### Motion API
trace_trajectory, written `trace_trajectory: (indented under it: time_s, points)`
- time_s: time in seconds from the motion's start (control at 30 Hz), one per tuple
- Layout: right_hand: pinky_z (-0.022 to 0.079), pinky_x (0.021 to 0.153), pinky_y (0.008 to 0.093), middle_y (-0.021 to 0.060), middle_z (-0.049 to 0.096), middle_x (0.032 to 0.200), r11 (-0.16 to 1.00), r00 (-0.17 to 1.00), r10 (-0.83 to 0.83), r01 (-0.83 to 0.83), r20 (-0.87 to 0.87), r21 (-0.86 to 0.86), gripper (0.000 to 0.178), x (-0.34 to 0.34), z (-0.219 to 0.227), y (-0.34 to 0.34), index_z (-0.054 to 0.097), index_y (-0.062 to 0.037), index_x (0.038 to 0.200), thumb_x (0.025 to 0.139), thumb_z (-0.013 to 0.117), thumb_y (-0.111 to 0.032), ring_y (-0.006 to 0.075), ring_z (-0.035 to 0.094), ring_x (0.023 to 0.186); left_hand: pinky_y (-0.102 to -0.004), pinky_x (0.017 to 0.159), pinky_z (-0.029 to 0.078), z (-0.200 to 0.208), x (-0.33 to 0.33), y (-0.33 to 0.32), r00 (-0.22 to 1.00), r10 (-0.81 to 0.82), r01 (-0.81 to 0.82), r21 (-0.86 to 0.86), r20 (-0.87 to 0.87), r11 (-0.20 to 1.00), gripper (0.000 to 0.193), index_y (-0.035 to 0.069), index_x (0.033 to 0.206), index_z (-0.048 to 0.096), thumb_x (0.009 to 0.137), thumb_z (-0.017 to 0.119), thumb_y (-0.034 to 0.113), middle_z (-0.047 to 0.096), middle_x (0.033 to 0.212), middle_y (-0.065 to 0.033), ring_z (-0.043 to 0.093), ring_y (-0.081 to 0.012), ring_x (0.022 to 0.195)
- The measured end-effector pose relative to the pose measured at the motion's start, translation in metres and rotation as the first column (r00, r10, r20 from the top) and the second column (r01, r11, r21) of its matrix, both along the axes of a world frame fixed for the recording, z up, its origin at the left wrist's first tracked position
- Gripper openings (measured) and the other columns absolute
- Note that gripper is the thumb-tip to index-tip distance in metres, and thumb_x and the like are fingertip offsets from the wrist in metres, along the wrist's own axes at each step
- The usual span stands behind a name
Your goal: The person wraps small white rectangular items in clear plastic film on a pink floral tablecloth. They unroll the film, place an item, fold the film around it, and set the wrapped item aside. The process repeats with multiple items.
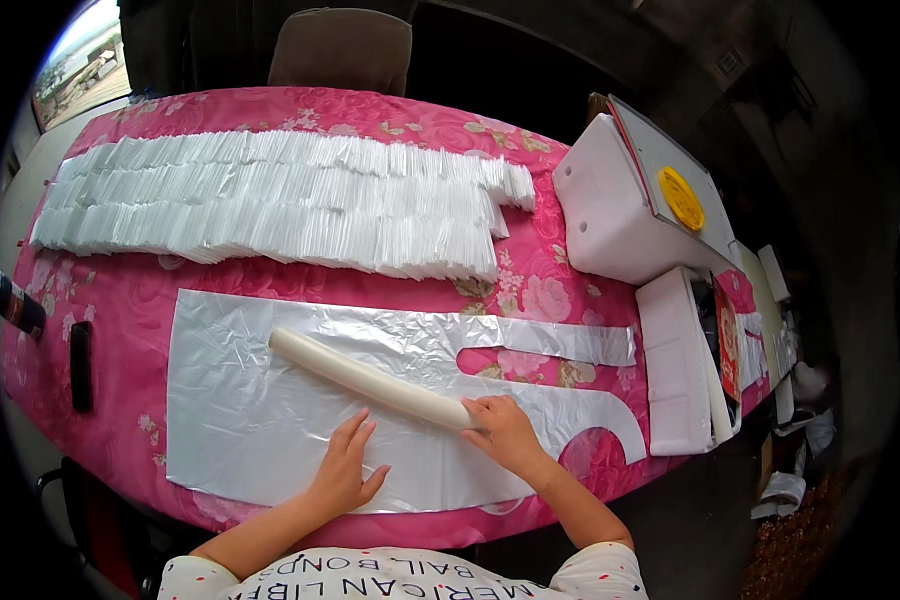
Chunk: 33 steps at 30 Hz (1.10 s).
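A thin, shiny white plastic sheet (240,400), with a slot and a curved cut-out at its right end like a disposable apron or vest bag, lies spread on the table in front of me. On top of it a long white tube (360,378) rests slantwise, its far end up and to the left. My right hand (500,430) grips the tube's near right end. Just below the tube's middle, my left hand (345,472) hovers over or lightly touches the sheet, fingers apart and holding nothing.
Rows of folded white plastic pieces (270,200) stand packed across the far side of the pink floral tablecloth (110,330). White foam boxes (600,200) are at the right, one topped by a yellow lid (681,198). A phone-like black object (81,367) and dark bottle (15,302) sit left.
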State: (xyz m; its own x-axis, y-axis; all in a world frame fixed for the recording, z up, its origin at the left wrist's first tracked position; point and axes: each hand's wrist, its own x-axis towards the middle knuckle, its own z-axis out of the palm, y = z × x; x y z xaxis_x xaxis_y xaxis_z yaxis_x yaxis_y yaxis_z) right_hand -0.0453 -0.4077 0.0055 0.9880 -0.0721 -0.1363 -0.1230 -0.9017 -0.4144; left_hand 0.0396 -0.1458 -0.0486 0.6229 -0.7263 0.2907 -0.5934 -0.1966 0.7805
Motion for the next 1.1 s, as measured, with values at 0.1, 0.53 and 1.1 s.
trace_trajectory:
  time_s: [0.1,0.53,1.1]
  points:
    - [0.039,0.092,0.0381,0.0156,0.056,0.114,0.966,0.995,-0.018,0.043,-0.1,0.253,0.05,-0.043,-0.006,0.041,0.052,-0.0035,0.122,0.081,0.063,-0.029,0.0324,0.051,0.105,-0.0491,0.104,0.024,0.004,-0.01,-0.004,0.998,-0.001,-0.002,0.056,0.058,0.998,0.074,0.002,0.135,0.03,0.076,0.067,0.026,0.018,0.141,-0.0286,0.022,-0.0462,0.128]
    - [0.027,0.106,0.0398,0.0204,0.039,0.136,0.922,0.895,-0.262,0.343,0.362,-0.179,0.049,-0.121,-0.073,-0.093,0.041,0.0033,0.129,0.086,0.049,-0.019,0.0336,0.036,0.126,-0.0494,0.107,0.02,0.012,-0.059,-0.036,0.933,-0.28,0.206,0.303,0.225,0.93,0.069,0.009,0.131,0.043,0.075,0.062,0.045,0.015,0.145,-0.0263,0.013,-0.0464,0.133]
    - [0.046,0.058,0.0268,0.007,0.061,0.074,0.644,0.449,-0.751,0.66,0.484,0.387,0.01,-0.135,-0.009,-0.065,0.058,-0.0018,0.087,0.084,0.061,-0.011,0.014,0.057,0.062,-0.0467,0.106,0.024,0.03,-0.079,-0.064,0.942,-0.331,0.315,0.196,0.056,0.929,0.055,0.002,0.122,0.049,0.076,0.065,0.028,0.024,0.142,-0.0217,0.022,-0.0394,0.131]
